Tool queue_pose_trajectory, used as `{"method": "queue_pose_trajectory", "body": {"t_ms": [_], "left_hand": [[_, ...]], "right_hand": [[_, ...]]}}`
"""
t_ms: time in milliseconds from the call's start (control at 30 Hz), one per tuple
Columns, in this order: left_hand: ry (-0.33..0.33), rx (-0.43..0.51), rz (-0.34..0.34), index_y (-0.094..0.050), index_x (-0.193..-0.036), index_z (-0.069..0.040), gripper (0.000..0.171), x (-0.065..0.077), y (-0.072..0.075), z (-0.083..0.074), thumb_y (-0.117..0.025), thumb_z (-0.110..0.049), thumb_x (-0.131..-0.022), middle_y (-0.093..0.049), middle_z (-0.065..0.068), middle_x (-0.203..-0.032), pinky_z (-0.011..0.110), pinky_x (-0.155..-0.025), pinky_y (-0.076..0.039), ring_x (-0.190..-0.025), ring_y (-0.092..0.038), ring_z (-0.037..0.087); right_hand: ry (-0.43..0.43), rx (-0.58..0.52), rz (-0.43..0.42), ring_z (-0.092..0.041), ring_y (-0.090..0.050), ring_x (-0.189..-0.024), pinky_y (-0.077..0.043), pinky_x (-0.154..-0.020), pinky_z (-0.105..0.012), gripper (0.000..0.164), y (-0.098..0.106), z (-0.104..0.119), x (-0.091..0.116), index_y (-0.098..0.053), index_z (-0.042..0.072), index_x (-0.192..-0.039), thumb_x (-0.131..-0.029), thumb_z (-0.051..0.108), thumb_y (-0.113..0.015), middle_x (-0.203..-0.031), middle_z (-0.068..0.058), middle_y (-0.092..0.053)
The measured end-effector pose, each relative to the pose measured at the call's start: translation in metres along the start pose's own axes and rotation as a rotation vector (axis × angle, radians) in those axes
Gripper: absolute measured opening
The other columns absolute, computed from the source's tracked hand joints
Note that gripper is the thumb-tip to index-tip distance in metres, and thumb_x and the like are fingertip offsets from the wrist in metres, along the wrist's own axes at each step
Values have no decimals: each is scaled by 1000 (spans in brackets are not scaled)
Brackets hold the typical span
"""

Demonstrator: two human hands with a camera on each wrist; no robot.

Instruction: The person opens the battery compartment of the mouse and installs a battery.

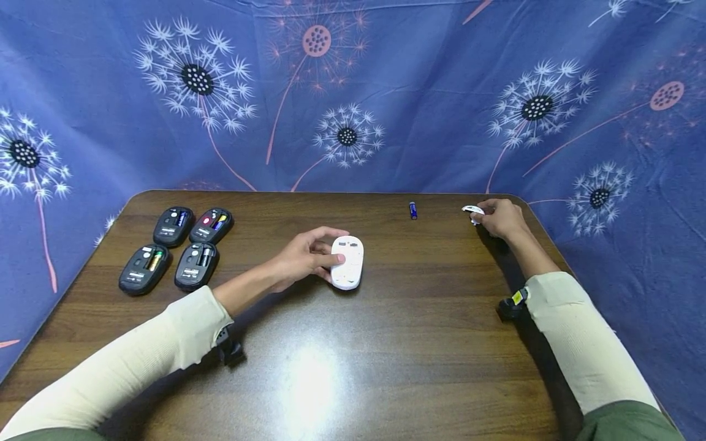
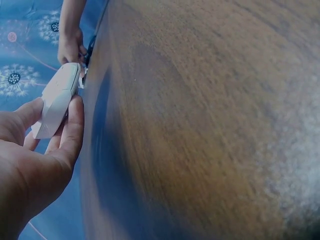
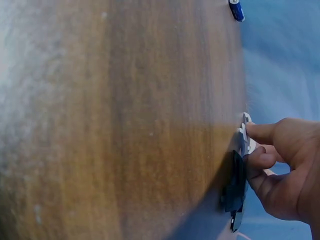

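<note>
My left hand (image 1: 298, 260) grips a white computer mouse (image 1: 350, 272) above the middle of the table, thumb on the face turned up toward the head camera. That face looks like the underside, with small grey marks at its far end. In the left wrist view the mouse (image 2: 59, 97) is tilted between thumb and fingers. Near the table's far right corner, my right hand (image 1: 503, 219) pinches a thin white cover (image 1: 472, 209). Black cover-like pieces (image 3: 234, 187) lie right beside those fingers in the right wrist view; the hand hides them from the head view.
A blue battery (image 1: 413, 210) lies near the table's back edge, left of the right hand. Several black mice (image 1: 144, 269) lie underside up at the left, batteries showing in their bays. The brown table (image 1: 430, 343) ends at a blue flowered cloth (image 1: 419, 92).
</note>
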State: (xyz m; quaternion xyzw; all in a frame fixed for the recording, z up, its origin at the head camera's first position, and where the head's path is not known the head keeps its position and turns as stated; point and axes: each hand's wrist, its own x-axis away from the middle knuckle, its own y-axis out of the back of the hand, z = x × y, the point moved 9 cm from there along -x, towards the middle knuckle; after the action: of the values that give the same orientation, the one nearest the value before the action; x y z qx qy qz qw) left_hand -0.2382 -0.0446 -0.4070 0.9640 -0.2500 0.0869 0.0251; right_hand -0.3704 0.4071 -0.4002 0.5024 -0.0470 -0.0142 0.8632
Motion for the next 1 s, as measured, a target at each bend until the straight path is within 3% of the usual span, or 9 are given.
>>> {"method": "queue_pose_trajectory", "body": {"t_ms": [33, 167, 400, 500, 600, 733, 900, 1000], "left_hand": [[0, 0, 0, -55, -164, -9, 62, 0, 0, 0, -75, 0, -106, -76, 18, -115, 33, -76, -71, -89, -77, 21], [4, -3, -4, -56, -163, -11, 61, 0, 0, 1, -75, -1, -106, -77, 16, -114, 33, -76, -70, -89, -77, 21], [-4, -2, 0, -55, -164, -9, 62, 0, 0, 1, -75, 0, -106, -77, 16, -112, 32, -76, -70, -89, -77, 20], [-7, 4, 0, -55, -164, -9, 62, -1, 1, 2, -75, 1, -106, -77, 16, -112, 32, -76, -70, -89, -77, 20], [-4, 1, -1, -55, -164, -9, 62, -1, 2, 3, -75, 0, -106, -77, 16, -113, 31, -75, -70, -89, -77, 20], [8, -4, -4, -56, -163, -11, 61, -1, 3, 4, -75, -1, -106, -77, 16, -113, 31, -76, -70, -89, -77, 21], [6, 0, -8, -56, -163, -9, 60, -1, 4, 3, -75, -1, -106, -77, 17, -114, 31, -76, -70, -89, -77, 20], [7, -4, -10, -55, -163, -9, 61, -1, 4, 3, -75, -1, -107, -77, 17, -115, 31, -76, -70, -89, -77, 21]], "right_hand": [[-16, -9, 17, -18, -66, -70, -55, -59, -31, 55, -1, -1, 0, -68, -2, -146, -107, 37, -77, -126, -28, -75], [-75, -41, 58, -10, -60, -64, -52, -56, -26, 56, -3, 0, 5, -62, -3, -154, -112, 33, -70, -140, -32, -68], [-51, -116, 5, -6, -59, -68, -54, -58, -23, 57, -3, 3, 6, -62, -1, -156, -114, 38, -67, -145, -29, -69], [-27, -174, -24, -6, -59, -62, -53, -54, -24, 56, -3, 8, 6, -65, 0, -154, -113, 38, -69, -132, -24, -74], [-15, -245, -42, -7, -59, -55, -54, -50, -26, 54, -4, 14, 7, -67, 1, -151, -111, 35, -73, -106, -10, -79], [-16, -317, -30, -7, -60, -55, -55, -47, -28, 53, -10, 21, 7, -66, 0, -153, -111, 32, -75, -82, 8, -73], [6, -346, -16, -6, -64, -67, -59, -50, -27, 54, -18, 34, 8, -64, 0, -155, -113, 33, -73, -89, 2, -74], [19, -383, 19, -5, -69, -72, -66, -57, -28, 57, -26, 42, 8, -61, -1, -158, -113, 33, -72, -111, -14, -81]]}}
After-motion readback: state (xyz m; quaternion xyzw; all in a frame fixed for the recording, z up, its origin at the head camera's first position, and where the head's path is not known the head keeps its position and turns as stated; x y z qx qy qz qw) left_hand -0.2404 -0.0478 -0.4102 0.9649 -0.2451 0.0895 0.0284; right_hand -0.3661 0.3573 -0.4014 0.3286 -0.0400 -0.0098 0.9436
